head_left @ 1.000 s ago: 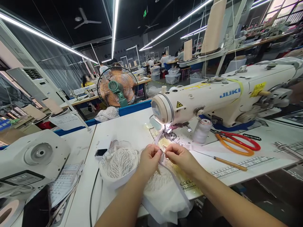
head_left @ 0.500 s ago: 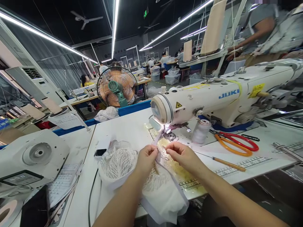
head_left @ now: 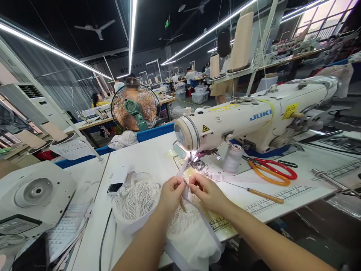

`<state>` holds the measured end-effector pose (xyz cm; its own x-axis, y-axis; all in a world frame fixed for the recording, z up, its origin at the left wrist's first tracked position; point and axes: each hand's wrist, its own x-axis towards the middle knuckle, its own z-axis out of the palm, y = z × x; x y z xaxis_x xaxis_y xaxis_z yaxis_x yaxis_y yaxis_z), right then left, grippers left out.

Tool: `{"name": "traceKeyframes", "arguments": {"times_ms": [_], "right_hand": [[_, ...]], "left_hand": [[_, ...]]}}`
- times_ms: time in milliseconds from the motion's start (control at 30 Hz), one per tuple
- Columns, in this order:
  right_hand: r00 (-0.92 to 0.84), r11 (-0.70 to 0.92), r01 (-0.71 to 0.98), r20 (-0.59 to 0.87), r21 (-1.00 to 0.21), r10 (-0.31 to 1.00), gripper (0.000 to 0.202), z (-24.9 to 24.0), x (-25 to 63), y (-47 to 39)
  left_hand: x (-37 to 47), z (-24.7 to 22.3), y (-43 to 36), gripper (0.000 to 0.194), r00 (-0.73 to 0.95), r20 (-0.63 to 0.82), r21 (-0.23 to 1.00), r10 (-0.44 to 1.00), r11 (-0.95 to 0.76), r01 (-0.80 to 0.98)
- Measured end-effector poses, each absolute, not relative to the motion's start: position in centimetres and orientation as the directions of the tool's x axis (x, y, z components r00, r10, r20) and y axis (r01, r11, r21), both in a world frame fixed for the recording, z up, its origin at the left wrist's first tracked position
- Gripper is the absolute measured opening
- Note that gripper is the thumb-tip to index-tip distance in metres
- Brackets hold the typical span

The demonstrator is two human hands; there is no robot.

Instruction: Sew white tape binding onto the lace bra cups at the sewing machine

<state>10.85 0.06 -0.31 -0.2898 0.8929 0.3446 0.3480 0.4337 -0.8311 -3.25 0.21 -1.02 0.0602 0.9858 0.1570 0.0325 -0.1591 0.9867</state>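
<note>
A white lace garment (head_left: 194, 244) with a pale edging band lies over the table's front, its band running up under the sewing machine's lit needle area (head_left: 194, 158). My left hand (head_left: 172, 194) is closed in a pinch on the band. Close beside it, my right hand (head_left: 207, 192) is closed too, thumb and forefinger together at the band; its exact grip is partly hidden. Another lace part of the garment (head_left: 137, 199) bulges to the left of my left hand. The white sewing machine (head_left: 234, 122) stands beyond both hands.
Right of my hands lie a thread cone (head_left: 233, 159), red-and-orange-handled scissors (head_left: 272, 171) and a wooden-handled awl-like tool (head_left: 265, 195). A small dark-topped box (head_left: 115, 189) stands left. Behind the table is a large fan (head_left: 135, 109). A second machine (head_left: 36, 192) occupies the left side.
My right hand has moved in closer to my left hand, to the band. The view has turned slightly right; the person at upper right is out of view, and another stands behind the thread cones.
</note>
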Motion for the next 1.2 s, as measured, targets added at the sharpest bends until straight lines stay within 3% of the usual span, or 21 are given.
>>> {"name": "traceKeyframes", "arguments": {"times_ms": [167,300,433,567,700,833,1000,1100,1200], "right_hand": [[-0.28,0.579,0.513,0.514,-0.634,0.811,0.011,-0.8,10.7,0.4],[-0.135,0.495,0.603,0.531,-0.626,0.836,0.014,-0.9,10.8,1.0],[-0.243,0.542,0.585,0.507,-0.604,0.827,0.013,-1.0,10.7,0.6],[-0.245,0.523,0.52,0.469,-0.675,0.849,0.009,-1.0,10.9,1.0],[-0.368,0.51,0.32,0.392,-0.798,0.843,0.035,-0.9,11.4,1.9],[-0.411,0.411,0.159,0.319,-0.898,0.854,0.041,-1.5,11.4,2.0],[-0.245,0.395,0.245,0.337,-0.885,0.909,0.017,-1.9,11.0,1.3],[-0.276,0.339,0.274,0.264,-0.9,0.924,0.025,-1.7,11.0,1.3],[-0.328,0.237,0.168,0.172,-0.957,0.929,0.027,-1.7,11.1,1.4]], "left_hand": [[-3.2,-0.5,-0.1,0.016,0.055,0.155,0.986,0.986,-0.158,0.046],[-3.2,-0.5,-0.1,0.015,0.039,0.115,0.992,0.993,-0.116,0.051],[-3.1,-0.5,0.0,0.013,0.035,0.092,0.996,0.995,-0.092,0.0],[-3.0,-0.3,-0.2,0.012,0.074,0.127,0.991,0.989,-0.124,-0.04],[-3.0,-0.2,-0.2,0.014,0.097,0.135,0.991,0.986,-0.134,-0.015],[-3.0,-0.6,-0.1,0.014,0.033,0.169,0.977,0.985,-0.172,0.126],[-3.0,-1.0,-0.2,0.006,0.015,0.343,0.851,0.939,-0.318,0.418],[-2.9,-1.1,-0.4,0.01,0.097,0.376,0.77,0.921,-0.369,0.521],[-2.9,-1.1,-0.3,0.012,0.122,0.382,0.752,0.916,-0.384,0.536]]}}
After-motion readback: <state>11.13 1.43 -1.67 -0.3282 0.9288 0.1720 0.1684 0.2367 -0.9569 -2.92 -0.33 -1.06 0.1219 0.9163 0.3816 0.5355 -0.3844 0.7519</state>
